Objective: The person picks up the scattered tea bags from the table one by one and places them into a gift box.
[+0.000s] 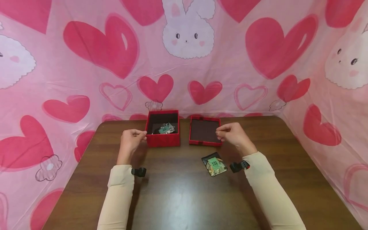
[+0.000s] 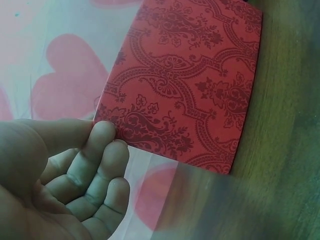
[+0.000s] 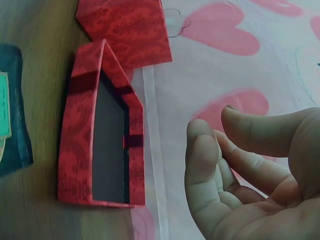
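Note:
A red patterned box with a dark inside stands at the back of the table, holding a small packet with a green label. My left hand pinches the box's left corner at the rim between thumb and forefinger, which the left wrist view shows close up. To the box's right lies its red lid, inner side up. My right hand hovers at the lid's right edge. In the right wrist view its fingers are loosely curled, apart from the thumb, holding nothing.
A dark packet with a green label lies on the brown wooden table, in front of the lid. Behind the table hangs a pink cloth with hearts and rabbits. Black wrist cameras sit on both sleeves.

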